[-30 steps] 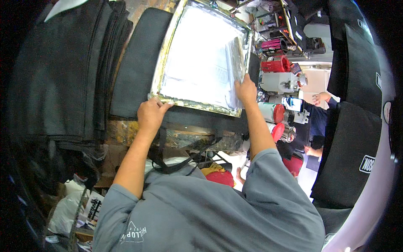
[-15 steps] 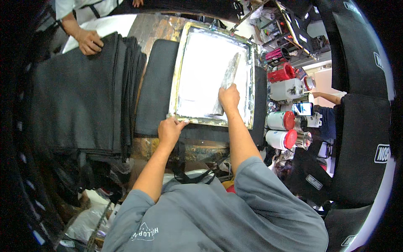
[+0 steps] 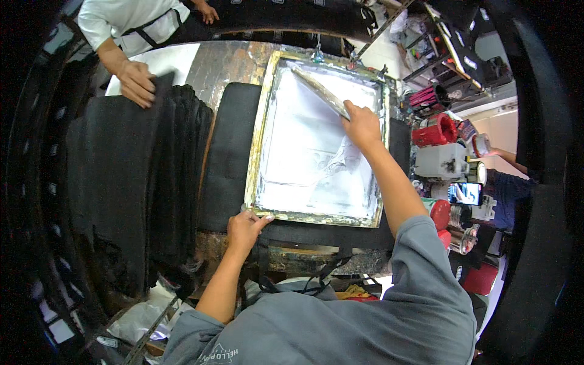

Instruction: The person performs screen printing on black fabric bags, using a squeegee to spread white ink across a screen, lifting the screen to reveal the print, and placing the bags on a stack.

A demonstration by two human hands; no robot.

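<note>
Squeegee (image 3: 319, 91) now diagonal, far end leftward

The right hand (image 3: 363, 126) partly hides the squeegee (image 3: 320, 90).

left hand (image 3: 243, 233) touches screen frame's (image 3: 322, 220) near-left corner | right hand (image 3: 363, 126) grips long blade (image 3: 319, 90)
</note>
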